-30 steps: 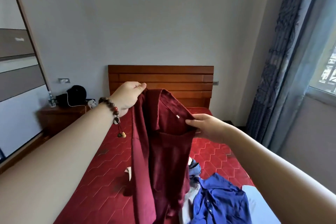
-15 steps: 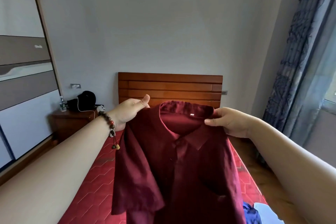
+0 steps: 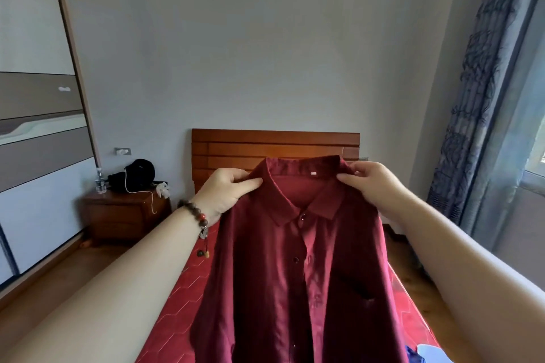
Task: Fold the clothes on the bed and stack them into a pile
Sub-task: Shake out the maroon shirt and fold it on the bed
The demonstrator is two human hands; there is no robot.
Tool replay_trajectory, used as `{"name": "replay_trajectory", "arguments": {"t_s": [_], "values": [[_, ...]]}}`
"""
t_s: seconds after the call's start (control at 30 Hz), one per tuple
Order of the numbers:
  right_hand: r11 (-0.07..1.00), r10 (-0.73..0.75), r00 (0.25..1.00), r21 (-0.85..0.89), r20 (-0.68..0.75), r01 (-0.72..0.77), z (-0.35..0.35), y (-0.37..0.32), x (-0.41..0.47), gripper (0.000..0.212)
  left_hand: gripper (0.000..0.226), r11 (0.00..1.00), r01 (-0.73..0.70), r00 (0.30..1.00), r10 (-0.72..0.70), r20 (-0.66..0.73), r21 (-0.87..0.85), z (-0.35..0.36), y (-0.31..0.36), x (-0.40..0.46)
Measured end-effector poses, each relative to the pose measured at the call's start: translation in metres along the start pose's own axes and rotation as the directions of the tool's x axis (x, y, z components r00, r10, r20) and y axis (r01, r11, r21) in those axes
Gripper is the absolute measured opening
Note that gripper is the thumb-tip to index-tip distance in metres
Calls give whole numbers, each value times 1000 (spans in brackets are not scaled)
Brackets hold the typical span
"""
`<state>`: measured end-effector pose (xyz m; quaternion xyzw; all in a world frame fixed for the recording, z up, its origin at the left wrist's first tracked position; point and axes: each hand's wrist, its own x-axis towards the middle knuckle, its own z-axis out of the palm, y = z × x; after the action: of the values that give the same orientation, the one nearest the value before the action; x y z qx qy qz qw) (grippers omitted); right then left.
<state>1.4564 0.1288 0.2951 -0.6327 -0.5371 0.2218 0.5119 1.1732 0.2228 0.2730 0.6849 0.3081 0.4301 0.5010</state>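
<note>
I have the dark red shirt (image 3: pixel 298 274) held up in the air in front of me, front side toward the camera, collar at the top, buttoned placket hanging straight down over the bed (image 3: pixel 177 303). My left hand (image 3: pixel 227 194) pinches the left shoulder just beside the collar, thumb on the front of the cloth and the other fingers curled behind it; my right hand (image 3: pixel 374 186) pinches the opposite shoulder the same way. The hem runs off the bottom of the view, so I cannot tell whether it touches the mattress. I judge this as the spreading step: the garment is opened out and squared but not yet folded. Next I need to lay it flat on the red bedcover, probably face down, keeping both shoulder grips level so it lands smooth, before folding the sleeves in. A blue garment (image 3: pixel 411 355) and something pale show at the lower right.
</note>
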Motion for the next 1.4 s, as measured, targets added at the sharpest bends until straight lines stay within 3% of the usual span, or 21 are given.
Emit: {"name": "replay_trajectory", "arguments": {"t_s": [0.07,0.13,0.2,0.3,0.43,0.5,0.53,0.6,0.67,0.7,0.77,0.9,1.13,1.2,1.27,1.4], "values": [[960,-128,953,-276,-273,50,23,-11,-2,16,18,965,-59,984,99,-148,256,21,2,3],[959,-197,925,-258,-325,114,44,-23,-10,15,29,905,-121,937,241,-255,408,44,8,1],[973,-185,945,-183,-271,138,60,-33,-16,15,35,884,-180,910,316,-268,431,63,14,-5],[993,-100,986,-77,-136,90,76,-44,-26,14,26,937,-206,937,272,-220,281,81,19,-11],[954,51,998,293,44,-62,70,-55,-33,24,19,947,-243,956,271,-116,210,80,19,-18],[929,40,985,357,165,-97,60,-56,-36,24,18,940,-246,964,264,-45,236,73,15,-17],[961,-16,982,275,188,-37,53,-56,-36,22,15,933,-248,963,267,-39,261,70,12,-16],[970,-222,965,-67,138,233,38,-54,-32,15,6,918,-257,959,282,-41,302,63,10,-13],[828,-432,892,-332,133,451,24,-57,-28,26,6,907,-269,959,285,-3,326,59,11,-11],[755,-492,848,-390,197,528,20,-59,-25,34,6,898,-281,957,286,37,339,57,13,-10],[660,-493,788,-432,368,615,15,-63,-19,33,7,879,-323,946,301,117,350,56,16,-9],[705,-322,784,-419,531,573,19,-72,-16,19,20,874,-359,933,321,165,329,58,20,-7],[705,-402,797,-403,451,584,29,-73,-17,21,21,867,-355,932,356,65,351,54,17,-12],[695,-439,819,-438,369,570,30,-73,-15,21,27,797,-394,895,446,-6,458,54,14,-17],[701,-453,841,-465,296,541,31,-72,-13,21,26,671,-437,847,530,24,600,52,9,-22],[710,-458,871,-516,179,480,31,-71,-13,11,20,577,-319,910,408,73,752,55,-7,-35]]}}
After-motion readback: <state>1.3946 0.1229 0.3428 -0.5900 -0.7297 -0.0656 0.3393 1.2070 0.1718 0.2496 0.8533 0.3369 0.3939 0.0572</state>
